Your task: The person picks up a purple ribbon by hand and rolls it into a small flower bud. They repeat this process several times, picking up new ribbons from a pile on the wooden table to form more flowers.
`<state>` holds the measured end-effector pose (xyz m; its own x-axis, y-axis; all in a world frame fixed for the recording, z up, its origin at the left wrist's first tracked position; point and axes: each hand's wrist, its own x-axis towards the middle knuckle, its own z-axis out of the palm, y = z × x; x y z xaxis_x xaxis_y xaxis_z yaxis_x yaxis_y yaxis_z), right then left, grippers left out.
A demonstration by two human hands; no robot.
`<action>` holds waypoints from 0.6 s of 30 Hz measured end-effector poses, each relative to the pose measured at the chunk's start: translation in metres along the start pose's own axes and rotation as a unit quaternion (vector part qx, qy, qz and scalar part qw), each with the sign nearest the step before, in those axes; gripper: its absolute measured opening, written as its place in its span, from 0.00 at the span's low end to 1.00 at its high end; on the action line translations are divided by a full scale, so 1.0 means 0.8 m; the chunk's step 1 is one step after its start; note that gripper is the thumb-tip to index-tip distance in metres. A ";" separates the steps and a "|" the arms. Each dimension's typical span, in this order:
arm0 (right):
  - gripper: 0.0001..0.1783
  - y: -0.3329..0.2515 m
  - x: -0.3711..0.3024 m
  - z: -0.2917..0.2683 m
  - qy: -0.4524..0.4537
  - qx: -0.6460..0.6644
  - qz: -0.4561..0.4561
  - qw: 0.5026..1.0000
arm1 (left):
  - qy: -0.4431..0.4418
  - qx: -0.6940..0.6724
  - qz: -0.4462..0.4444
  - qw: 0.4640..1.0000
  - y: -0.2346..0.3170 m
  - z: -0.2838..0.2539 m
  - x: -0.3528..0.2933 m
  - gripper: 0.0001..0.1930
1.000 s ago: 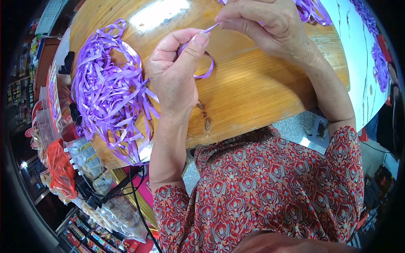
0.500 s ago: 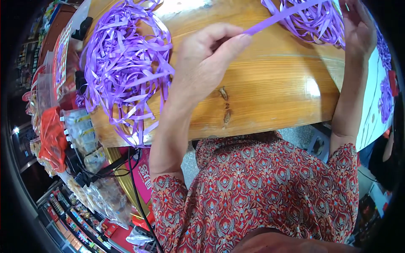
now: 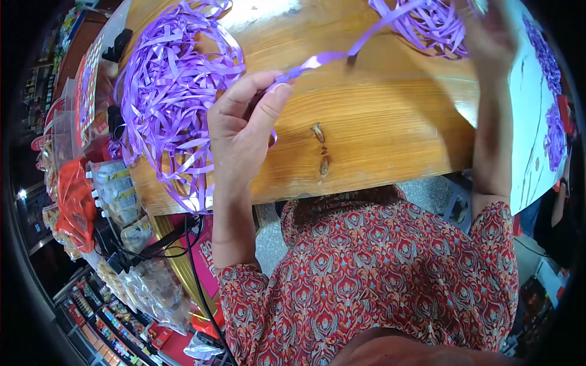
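My left hand [image 3: 241,128] is closed over the wooden table, pinching a purple satin ribbon [image 3: 332,57] between thumb and forefinger. From the pinch the strip runs slackly up and right, with a twist in it, toward a purple ribbon heap [image 3: 434,29] at the far right. A short loop hangs below my left wrist. My right hand [image 3: 493,36] is beside that heap near the top edge, smeared by motion; its fingers and anything in them are unclear. A larger tangle of purple ribbon [image 3: 174,91] lies left of my left hand.
The wooden table [image 3: 378,131] has its near edge close to my body. At right, a white marbled surface [image 3: 528,134] carries more purple bundles [image 3: 554,137]. Left of the table hang packaged goods [image 3: 119,192], a red plastic bag [image 3: 76,195] and black cables [image 3: 190,250].
My left hand has moved left and slightly down, still pinching the ribbon. The strip went from taut to slack and twisted. My right hand has shifted left and blurred.
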<state>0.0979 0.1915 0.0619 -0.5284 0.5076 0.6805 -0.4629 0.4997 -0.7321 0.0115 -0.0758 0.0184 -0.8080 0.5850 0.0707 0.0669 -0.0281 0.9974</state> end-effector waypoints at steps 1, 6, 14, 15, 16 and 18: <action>0.18 0.031 -0.035 -0.003 -0.149 -0.085 -0.004 0.985 | 0.006 0.006 -0.001 1.000 -0.002 -0.005 -0.005 0.08; 0.24 0.003 -0.077 0.079 -0.306 -0.176 -0.304 0.885 | -0.021 -0.051 -0.027 0.998 -0.002 0.008 -0.012 0.08; 0.16 -0.005 -0.083 0.062 -0.302 -0.118 -0.313 0.893 | -0.090 0.075 0.031 0.993 0.013 0.017 -0.014 0.04; 0.16 -0.008 -0.082 0.059 -0.301 -0.122 -0.317 0.891 | -0.092 0.075 0.037 0.992 0.014 0.015 -0.014 0.04; 0.16 -0.008 -0.080 0.056 -0.295 -0.133 -0.321 0.890 | -0.099 0.099 0.049 0.989 0.015 0.009 -0.013 0.03; 0.15 -0.008 -0.074 0.042 -0.287 -0.149 -0.329 0.887 | -0.107 0.122 0.067 0.984 0.019 -0.007 -0.010 0.03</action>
<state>0.1086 0.1347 0.0256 -0.5289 -0.3615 0.7679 -0.6422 0.7619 -0.0836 0.0157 -0.0855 0.0331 -0.6415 0.7480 0.1702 0.3248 0.0639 0.9436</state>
